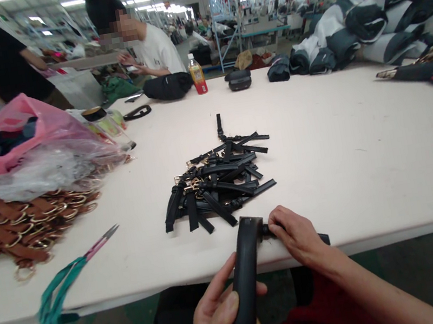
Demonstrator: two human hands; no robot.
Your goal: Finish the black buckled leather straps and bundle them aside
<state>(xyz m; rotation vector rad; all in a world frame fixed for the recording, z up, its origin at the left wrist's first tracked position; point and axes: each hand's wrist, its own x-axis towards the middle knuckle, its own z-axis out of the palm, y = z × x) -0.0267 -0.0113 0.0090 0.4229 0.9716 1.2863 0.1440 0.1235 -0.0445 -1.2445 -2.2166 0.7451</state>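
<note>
My left hand is wrapped round a wide, slightly curved black leather-like piece, whose squared end points away from me over the table's front edge. Beside that end, my right hand has its fingers closed on a narrow black strap, one end of which sticks out past the hand. The strap meets or touches the wide piece; the exact join is hidden by my fingers. Just beyond both hands lies a loose pile of short black straps with gold-coloured buckles.
On the white table, scissors with teal cloth on the handles lie left, near brown straps with metal rings and a pink bag. A drink bottle, black pouch and dark rolled bundles are farther back. Two people are across the table.
</note>
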